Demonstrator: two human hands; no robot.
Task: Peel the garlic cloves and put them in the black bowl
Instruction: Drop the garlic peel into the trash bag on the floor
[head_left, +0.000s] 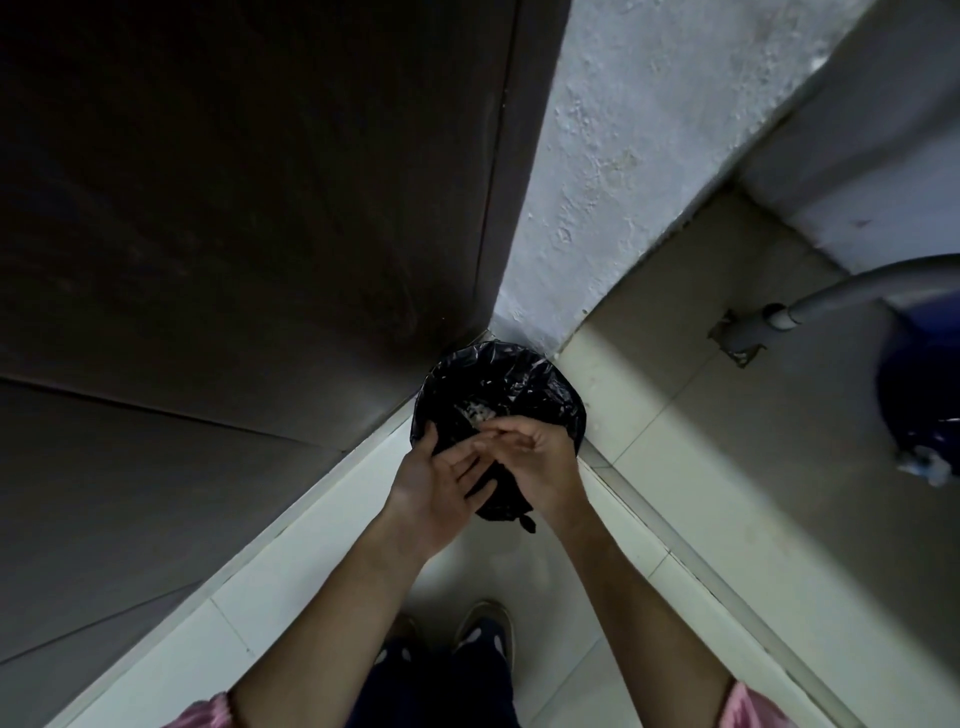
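Note:
I stand over a bin lined with a black plastic bag (498, 379) in the corner of the floor. Both hands are held above its near rim. My left hand (436, 478) is palm up with fingers straight. My right hand (535, 457) lies across the left fingertips, fingers stretched towards the left, brushing over them. Pale flakes (480, 413), maybe garlic skin, lie inside the bag just beyond my fingers. No garlic clove and no black bowl is in view.
A dark wooden door (249, 234) fills the left. A rough white wall (623, 156) meets the tiled floor (675, 467). A grey pipe (831, 296) and a blue container (919, 389) stand at the right. My feet (478, 639) are below.

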